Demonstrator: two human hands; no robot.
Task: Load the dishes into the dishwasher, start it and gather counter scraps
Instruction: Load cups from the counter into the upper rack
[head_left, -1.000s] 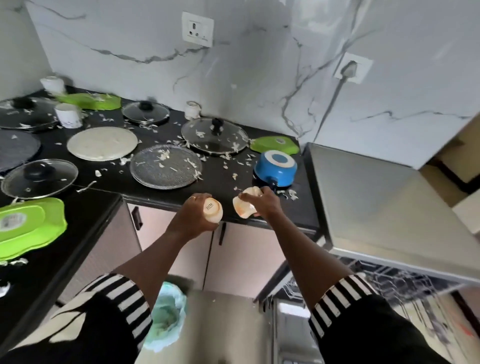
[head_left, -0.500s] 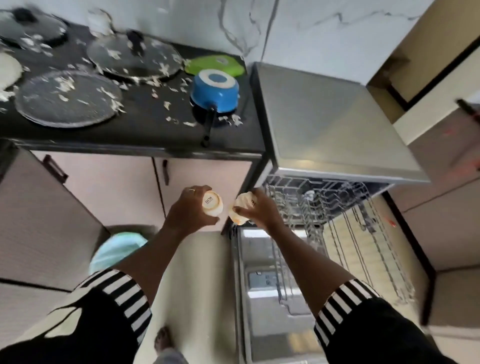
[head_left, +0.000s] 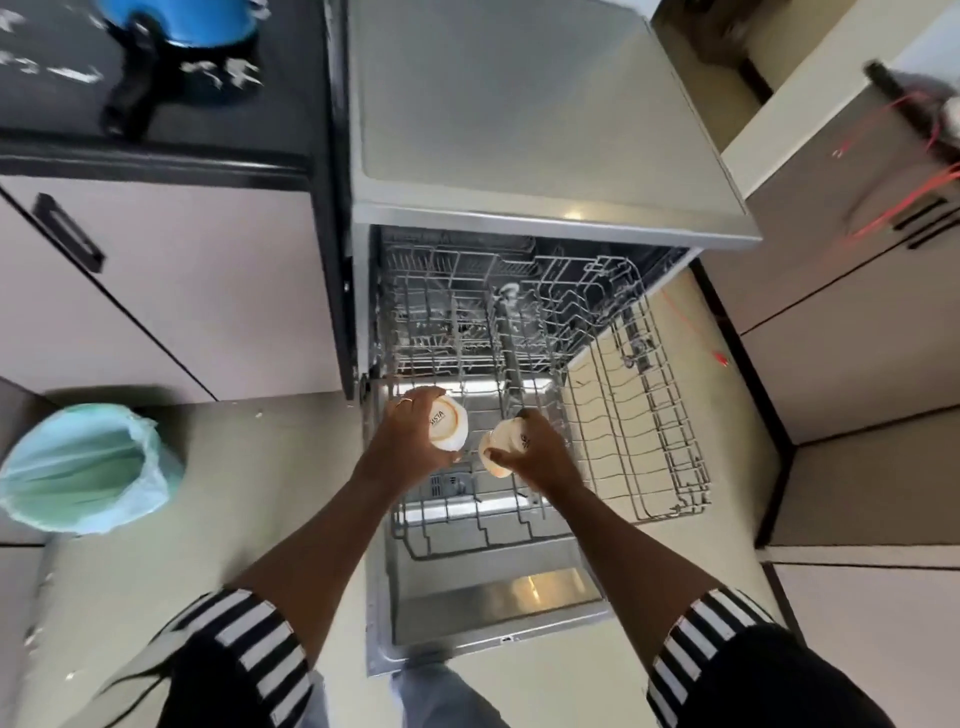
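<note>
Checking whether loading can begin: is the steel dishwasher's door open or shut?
Open. The steel dishwasher door lies folded down flat, with the grey wire rack pulled out above it.

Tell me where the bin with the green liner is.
In the head view the bin stands on the floor at the left, in front of the pale cabinet and left of the open dishwasher door.
</note>
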